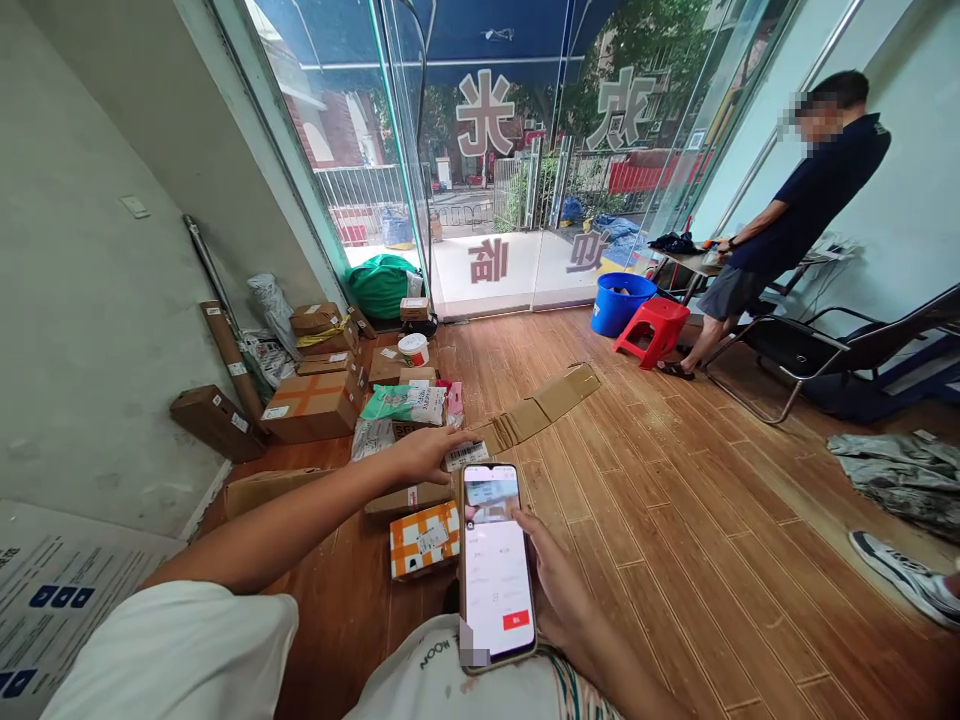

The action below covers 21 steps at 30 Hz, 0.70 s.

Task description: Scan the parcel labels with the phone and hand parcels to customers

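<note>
My right hand (562, 585) is closed around a smartphone (496, 590), its thumb at the edge of the lit screen. The screen has a camera picture at the top and a red button low down. My left hand (431, 452) reaches forward and grips the near end of a long, flattened, creased cardboard package (536, 410). A white barcode label (466, 456) shows beside its fingers, just beyond the phone. Part of the thumb's grip is hidden. Below this hand sits an orange-and-white checked box (424, 540).
Several parcels, including a taped carton (315, 405), stand by the left wall. A white tub (413, 349) rests among them. At right are a blue bucket (622, 303), a red stool (652, 330), a reclining chair (802, 350) and a person (810, 190) at a table.
</note>
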Each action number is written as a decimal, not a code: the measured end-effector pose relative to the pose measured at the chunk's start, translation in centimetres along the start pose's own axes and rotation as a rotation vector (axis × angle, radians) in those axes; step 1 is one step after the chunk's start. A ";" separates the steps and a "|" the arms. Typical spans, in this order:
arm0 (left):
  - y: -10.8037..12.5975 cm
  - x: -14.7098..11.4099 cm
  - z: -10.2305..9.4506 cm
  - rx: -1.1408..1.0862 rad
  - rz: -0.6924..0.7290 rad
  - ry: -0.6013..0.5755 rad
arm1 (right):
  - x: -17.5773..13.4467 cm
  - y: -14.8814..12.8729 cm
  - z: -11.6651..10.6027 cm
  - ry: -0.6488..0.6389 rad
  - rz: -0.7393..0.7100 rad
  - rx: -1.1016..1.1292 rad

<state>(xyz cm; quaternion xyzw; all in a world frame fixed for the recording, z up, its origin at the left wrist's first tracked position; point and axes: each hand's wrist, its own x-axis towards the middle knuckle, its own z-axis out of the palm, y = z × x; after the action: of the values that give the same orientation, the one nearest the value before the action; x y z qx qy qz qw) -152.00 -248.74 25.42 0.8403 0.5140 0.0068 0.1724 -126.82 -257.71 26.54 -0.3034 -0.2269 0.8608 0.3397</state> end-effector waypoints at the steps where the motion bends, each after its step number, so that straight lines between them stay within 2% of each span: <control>1: -0.2 0.1 0.2 0.005 0.003 0.010 | 0.3 0.1 0.0 0.020 0.003 0.017; 5: -0.6 0.4 0.6 0.011 0.018 0.018 | 0.5 0.2 0.1 0.063 -0.023 0.040; 10: -0.6 0.6 0.6 0.010 0.013 0.019 | 0.0 0.0 0.4 -0.030 0.051 0.108; 15: -0.4 0.8 0.6 0.004 0.030 0.027 | 0.0 0.0 0.2 -0.043 0.031 0.114; 21: -0.2 1.4 0.8 0.004 0.046 0.038 | 0.1 -0.4 0.1 -0.163 0.054 0.144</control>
<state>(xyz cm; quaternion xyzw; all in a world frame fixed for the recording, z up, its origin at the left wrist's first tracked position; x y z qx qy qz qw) -151.36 -247.70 24.41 0.8519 0.4978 0.0256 0.1607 -126.76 -257.43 26.84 -0.2132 -0.1830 0.9056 0.3179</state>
